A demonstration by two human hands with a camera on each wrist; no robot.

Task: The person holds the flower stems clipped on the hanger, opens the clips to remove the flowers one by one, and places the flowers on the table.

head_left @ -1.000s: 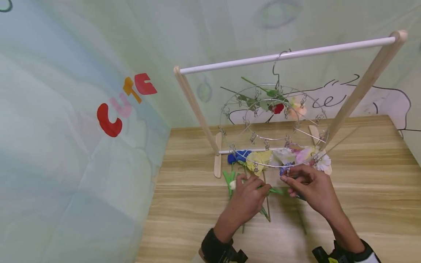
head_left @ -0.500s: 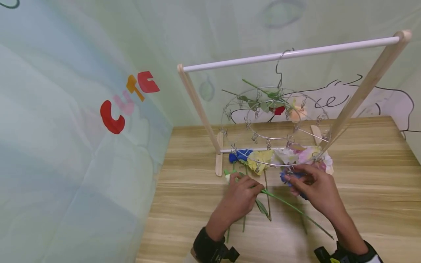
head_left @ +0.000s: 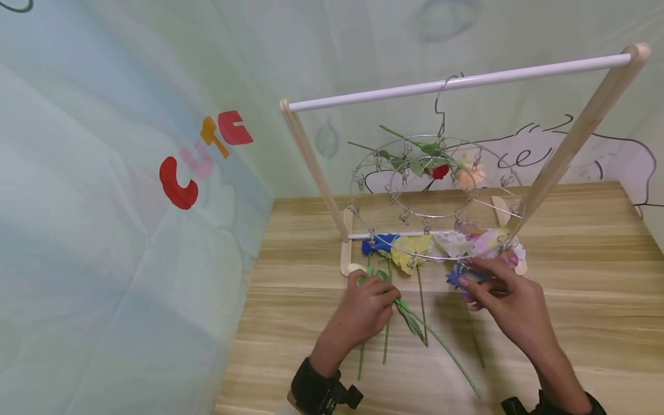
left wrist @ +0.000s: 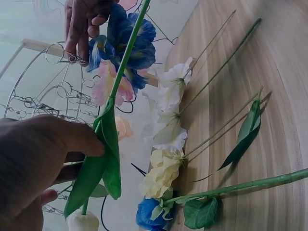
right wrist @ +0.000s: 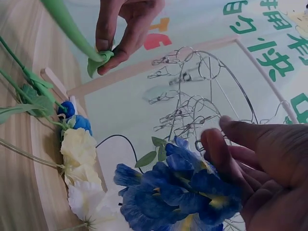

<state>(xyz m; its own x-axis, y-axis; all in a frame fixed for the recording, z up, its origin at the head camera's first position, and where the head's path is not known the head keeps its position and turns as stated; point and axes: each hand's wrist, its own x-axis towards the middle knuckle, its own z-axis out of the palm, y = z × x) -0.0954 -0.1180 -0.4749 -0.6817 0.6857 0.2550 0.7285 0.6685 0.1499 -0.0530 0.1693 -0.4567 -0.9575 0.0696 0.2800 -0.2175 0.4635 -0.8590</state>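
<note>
My left hand [head_left: 365, 305] grips a white tulip by its green leaves [left wrist: 106, 154] and upper stem. Its pale bud [head_left: 357, 268] points away to the left, and the long stem [head_left: 446, 349] trails toward the right front. At the near rim of a round wire clip hanger [head_left: 415, 253], my right hand [head_left: 519, 300] pinches a small metal clip [right wrist: 198, 145] between thumb and forefinger. A blue iris-like flower [right wrist: 178, 192] hangs just below those fingers, by the clip. Whether the clip bites its stem is hidden.
The hanger hooks over a white rod [head_left: 373, 98] on a wooden stand. Behind hang a red rose [head_left: 440, 172] and a peach flower [head_left: 469, 174]. Yellow [head_left: 410, 251], white [head_left: 452, 245] and blue flowers [head_left: 381, 243] lie along the stand's base on the wooden table [head_left: 290, 323].
My left hand has drawn the tulip leftward, away from the right hand, and its stem has swung toward the front. The right hand has shifted slightly right, staying at the hanger's near rim.
</note>
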